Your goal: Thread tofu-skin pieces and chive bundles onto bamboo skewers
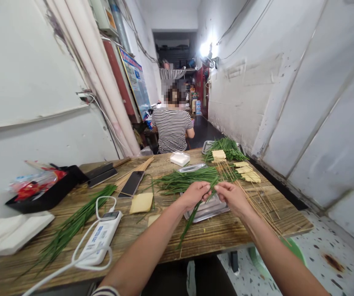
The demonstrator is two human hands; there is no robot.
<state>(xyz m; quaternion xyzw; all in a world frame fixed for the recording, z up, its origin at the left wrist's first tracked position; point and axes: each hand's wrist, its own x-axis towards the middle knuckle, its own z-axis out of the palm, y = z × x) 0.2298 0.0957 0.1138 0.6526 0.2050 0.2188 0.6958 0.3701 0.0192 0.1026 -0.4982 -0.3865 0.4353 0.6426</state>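
Both my hands meet over a metal tray (pixel 208 213) near the table's front edge. My left hand (pixel 197 193) is closed around a small bundle of Chinese chives (pixel 189 226), whose long ends hang down toward me. Close beside it, my right hand (pixel 228 196) pinches at the same bundle with thumb and fingers. A larger pile of chives (pixel 177 181) lies across the back of the tray. To the right, finished-looking skewers (pixel 257 201) with folded tofu sheets (pixel 247 172) and chives rest on the wood. Yellow tofu sheets (pixel 141 203) lie left of my left forearm.
On the wooden table (pixel 146 246) are a phone (pixel 131 183), bare bamboo sticks (pixel 143 167), a power strip (pixel 101 238) with a white cable, and more chives (pixel 72 222). A black box (pixel 41 197) stands left. A person in a striped shirt (pixel 172 129) sits beyond the table, facing away.
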